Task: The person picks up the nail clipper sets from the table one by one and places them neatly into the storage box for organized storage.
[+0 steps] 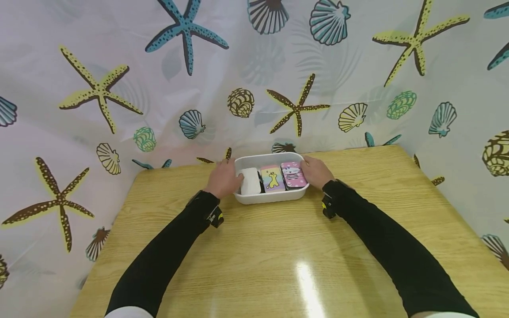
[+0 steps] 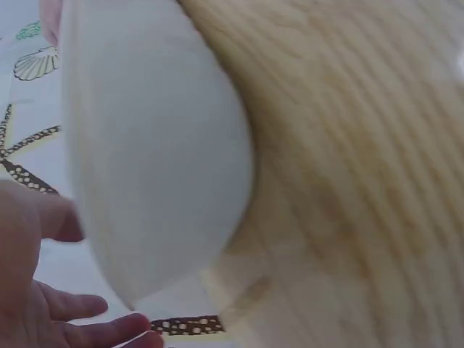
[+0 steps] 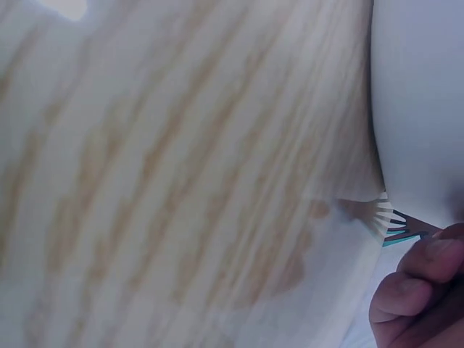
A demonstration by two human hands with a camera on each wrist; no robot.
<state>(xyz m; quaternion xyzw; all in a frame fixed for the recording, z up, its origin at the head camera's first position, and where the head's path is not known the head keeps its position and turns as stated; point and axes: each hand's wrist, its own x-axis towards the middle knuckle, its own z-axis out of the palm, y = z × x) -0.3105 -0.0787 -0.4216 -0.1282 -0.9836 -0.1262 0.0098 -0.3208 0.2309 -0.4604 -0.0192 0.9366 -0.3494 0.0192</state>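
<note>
A white oval storage bin (image 1: 270, 198) sits near the back of the wooden table, and three small rounded cases lie side by side inside it. They are a plain white case (image 1: 250, 181), a pastel case with a yellow giraffe (image 1: 272, 179) and a pink case with a cat face (image 1: 293, 174). My left hand (image 1: 224, 179) grips the bin's left end, thumb over the rim and fingers outside. At the right end, my right hand (image 1: 317, 172) holds the rim. Its curled fingers (image 3: 409, 293) show beside the bin wall in the right wrist view.
The wooden table (image 1: 254, 251) reaches from the bin toward me, with a bright light reflection near its front. A white cloth with starfish and shells (image 1: 214, 97) hangs close behind the bin and along both sides. Both wrists carry black straps.
</note>
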